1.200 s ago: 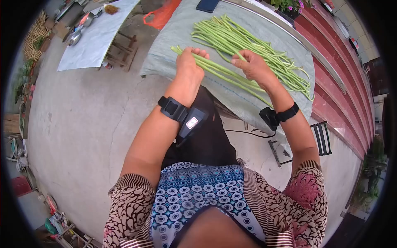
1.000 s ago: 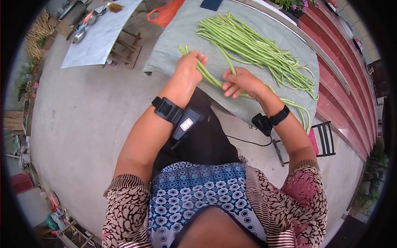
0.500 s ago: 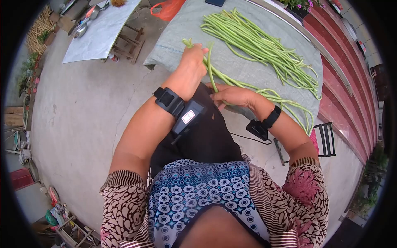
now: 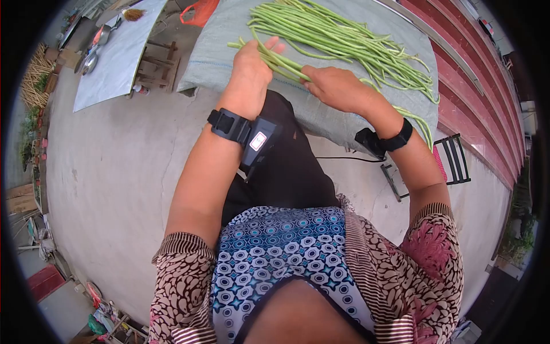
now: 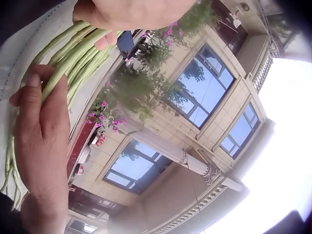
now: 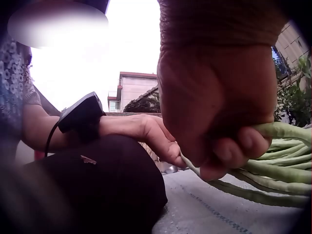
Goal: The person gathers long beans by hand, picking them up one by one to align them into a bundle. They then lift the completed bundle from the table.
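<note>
A small bundle of long green beans lies at the near edge of a table under a grey sack cloth. My left hand grips the bundle near its cut ends. My right hand holds the same bundle a little further along, fingers curled round it. In the right wrist view the right hand wraps the beans, with the left hand behind. The left wrist view shows the left hand over the beans and the right hand beside them. A larger pile of beans lies behind.
A second table with metal bowls stands to the left, with an orange bag beside it. Red steps run along the right. A black folding stool stands by my right elbow. Concrete floor lies on the left.
My right hand, which had slid down the beans toward my lap, has come back up onto the table close to the left hand. The left hand has kept its grip.
</note>
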Demonstrator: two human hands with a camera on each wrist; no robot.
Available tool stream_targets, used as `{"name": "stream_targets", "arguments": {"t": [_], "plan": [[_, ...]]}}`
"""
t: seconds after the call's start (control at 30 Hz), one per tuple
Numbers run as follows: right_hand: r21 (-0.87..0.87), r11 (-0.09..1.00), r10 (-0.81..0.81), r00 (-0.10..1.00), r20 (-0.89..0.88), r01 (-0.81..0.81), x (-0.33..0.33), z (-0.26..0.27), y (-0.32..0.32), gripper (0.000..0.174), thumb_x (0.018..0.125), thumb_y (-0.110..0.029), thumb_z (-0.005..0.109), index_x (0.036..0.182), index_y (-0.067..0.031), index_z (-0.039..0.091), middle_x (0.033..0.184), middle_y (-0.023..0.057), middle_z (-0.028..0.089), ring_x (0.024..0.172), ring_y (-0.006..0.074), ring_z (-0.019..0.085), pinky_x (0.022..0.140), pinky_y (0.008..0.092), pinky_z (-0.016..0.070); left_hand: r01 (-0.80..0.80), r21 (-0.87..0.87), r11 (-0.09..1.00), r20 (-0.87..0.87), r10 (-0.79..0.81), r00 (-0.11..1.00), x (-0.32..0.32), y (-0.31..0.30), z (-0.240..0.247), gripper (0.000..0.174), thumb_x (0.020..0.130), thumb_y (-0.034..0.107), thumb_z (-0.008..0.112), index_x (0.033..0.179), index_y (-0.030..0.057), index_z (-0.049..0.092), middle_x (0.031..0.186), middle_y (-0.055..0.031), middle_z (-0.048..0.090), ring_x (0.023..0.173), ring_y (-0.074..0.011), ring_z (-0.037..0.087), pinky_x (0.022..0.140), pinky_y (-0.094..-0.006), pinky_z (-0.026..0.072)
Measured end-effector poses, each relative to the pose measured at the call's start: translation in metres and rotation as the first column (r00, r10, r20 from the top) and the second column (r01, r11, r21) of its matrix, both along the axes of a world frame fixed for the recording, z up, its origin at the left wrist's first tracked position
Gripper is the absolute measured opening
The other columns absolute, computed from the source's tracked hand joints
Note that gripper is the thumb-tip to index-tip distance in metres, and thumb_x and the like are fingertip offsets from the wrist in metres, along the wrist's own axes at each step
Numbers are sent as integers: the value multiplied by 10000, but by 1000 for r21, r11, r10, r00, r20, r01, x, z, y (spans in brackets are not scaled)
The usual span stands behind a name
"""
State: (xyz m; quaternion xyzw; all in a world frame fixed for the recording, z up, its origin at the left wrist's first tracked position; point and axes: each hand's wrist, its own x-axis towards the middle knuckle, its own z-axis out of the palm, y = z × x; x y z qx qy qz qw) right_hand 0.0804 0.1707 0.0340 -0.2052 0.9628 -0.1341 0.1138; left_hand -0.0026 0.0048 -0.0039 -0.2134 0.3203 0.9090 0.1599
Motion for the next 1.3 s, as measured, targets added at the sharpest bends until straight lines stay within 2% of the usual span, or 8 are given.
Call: {"name": "stream_targets", "arguments": {"t": [0.27, 0.37, 0.47, 0.6, 0.7, 0.83, 0.97, 1.3], "plan": [[-105, 994, -34, 999, 35, 37, -3, 1, 9, 274, 867, -318, 485, 877, -45, 497, 748, 170, 580, 737, 375, 553, 631, 460, 423, 44, -28, 999, -133, -48, 990, -8, -2, -9, 190, 946, 241, 409, 949, 81, 511, 762, -13, 548, 724, -190, 532, 730, -373, 452], [-1, 997, -71, 988, -134, 72, 10, 7, 6, 242, 848, -296, 529, 862, -54, 523, 801, 135, 586, 767, 342, 555, 643, 437, 426, 67, -51, 996, -187, -76, 979, -12, -2, -16, 160, 934, 244, 445, 953, 97, 504, 760, -8, 548, 726, -186, 529, 727, -365, 430], [-169, 966, 75, 835, -546, -197, 26, 17, -1, 222, 819, -281, 583, 892, -74, 551, 883, 92, 584, 826, 307, 549, 671, 413, 429, 0, -81, 997, -38, -3, 999, -8, -7, -12, 155, 930, 244, 451, 953, 97, 493, 787, -16, 548, 742, -198, 531, 749, -393, 428], [-567, 754, 343, 935, -91, -332, 54, -3, -7, 247, 812, -324, 571, 814, -79, 606, 918, 56, 595, 831, 266, 556, 638, 370, 437, 6, -99, 995, 27, -3, 1000, -6, -10, -9, 176, 930, 230, 446, 1012, 76, 467, 888, -42, 538, 784, -221, 537, 741, -411, 442], [68, 941, 297, 906, 300, -331, 52, 10, 5, 290, 814, -338, 563, 751, -59, 610, 814, 87, 590, 766, 277, 566, 601, 381, 434, 18, -104, 994, 18, -17, 1000, -6, -13, -11, 218, 926, 214, 449, 1074, 53, 452, 954, -71, 526, 811, -235, 543, 731, -401, 458], [-191, 969, 153, 987, -40, -158, 32, 3, 14, 271, 808, -329, 563, 735, -71, 602, 745, 92, 568, 717, 287, 561, 594, 389, 433, 43, -177, 983, 15, -41, 999, -3, -17, -12, 136, 926, 199, 445, 975, 76, 476, 908, -59, 539, 801, -231, 541, 780, -419, 437], [-431, 892, -262, 932, -251, 134, -3, -5, 21, 153, 804, -247, 566, 832, -101, 601, 823, 62, 579, 749, 274, 569, 632, 379, 436, 0, -200, 980, 33, 7, 999, -6, -12, -7, 109, 920, 177, 456, 941, 74, 484, 831, -42, 530, 743, -203, 536, 770, -401, 443], [31, 990, -106, 854, -509, 141, -56, -48, 28, 124, 738, -186, 594, 814, -89, 603, 818, 66, 556, 889, 259, 535, 687, 375, 462, -10, -66, 998, 131, 19, 991, 2, -11, -2, 114, 914, 179, 476, 826, 113, 505, 661, 18, 487, 615, -154, 476, 744, -385, 427]]}}
